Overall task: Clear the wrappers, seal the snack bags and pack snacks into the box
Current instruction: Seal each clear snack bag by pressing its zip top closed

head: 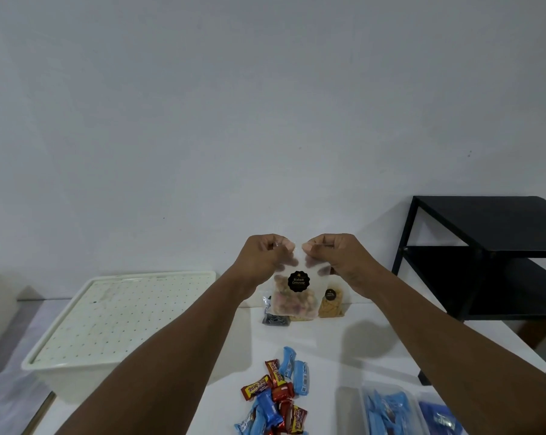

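Now sealing: my left hand (265, 259) and right hand (337, 259) both pinch the top strip of the biscuit bag (292, 296), held up over the table's (344, 340) far edge. Next, probably, run the pinch along the seal, then pack it into the lidded box (108, 315) by the left edge.

Shows two bare forearms, the left forearm (158, 350) and the right forearm (447, 337), slim and uncovered all the way down to the bottom edge of the view. Ends each in a bare hand, left hand (260, 260) and right hand (347, 259), with ridged knuckles and short-nailed fingers (311, 246).
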`<action>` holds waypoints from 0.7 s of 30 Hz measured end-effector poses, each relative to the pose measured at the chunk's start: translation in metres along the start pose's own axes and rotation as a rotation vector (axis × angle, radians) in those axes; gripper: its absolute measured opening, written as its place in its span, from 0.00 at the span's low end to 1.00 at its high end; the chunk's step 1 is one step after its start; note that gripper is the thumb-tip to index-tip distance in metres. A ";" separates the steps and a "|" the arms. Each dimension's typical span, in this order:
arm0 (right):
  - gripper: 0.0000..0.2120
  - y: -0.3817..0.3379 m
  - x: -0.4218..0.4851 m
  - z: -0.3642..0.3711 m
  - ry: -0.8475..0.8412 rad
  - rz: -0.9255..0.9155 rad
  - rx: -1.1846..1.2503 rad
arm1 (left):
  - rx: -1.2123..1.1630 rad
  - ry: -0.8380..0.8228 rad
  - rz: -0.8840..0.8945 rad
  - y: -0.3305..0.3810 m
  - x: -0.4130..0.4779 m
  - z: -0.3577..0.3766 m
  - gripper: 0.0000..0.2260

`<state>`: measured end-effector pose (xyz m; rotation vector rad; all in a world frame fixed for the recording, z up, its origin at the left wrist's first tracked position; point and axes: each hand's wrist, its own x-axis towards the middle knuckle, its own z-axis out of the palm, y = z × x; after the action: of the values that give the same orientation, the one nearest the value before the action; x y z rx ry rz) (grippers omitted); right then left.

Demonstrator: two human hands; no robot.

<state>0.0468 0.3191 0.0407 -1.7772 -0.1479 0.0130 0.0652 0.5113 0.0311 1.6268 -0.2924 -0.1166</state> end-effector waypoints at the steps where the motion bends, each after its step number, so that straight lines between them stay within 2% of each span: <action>1: 0.08 -0.001 0.000 0.001 0.011 -0.013 -0.025 | 0.006 -0.016 -0.005 0.000 0.000 0.000 0.07; 5: 0.05 -0.004 0.001 0.000 0.027 -0.057 -0.120 | -0.045 -0.035 -0.077 -0.003 0.001 0.002 0.06; 8: 0.06 -0.004 0.000 0.000 0.028 -0.073 -0.143 | -0.051 -0.046 -0.096 -0.006 0.001 0.002 0.10; 10: 0.06 -0.002 -0.002 0.000 0.010 -0.054 -0.110 | -0.008 -0.049 -0.073 -0.007 0.002 0.002 0.12; 15: 0.10 0.007 -0.004 -0.012 -0.004 0.078 0.053 | 0.003 0.034 -0.023 -0.009 0.005 -0.002 0.05; 21: 0.09 0.010 -0.008 -0.012 0.046 -0.004 -0.096 | -0.005 -0.088 -0.130 -0.008 0.000 0.001 0.11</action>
<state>0.0408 0.3045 0.0325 -1.8715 -0.1209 -0.0383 0.0661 0.5110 0.0233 1.6382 -0.2535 -0.2877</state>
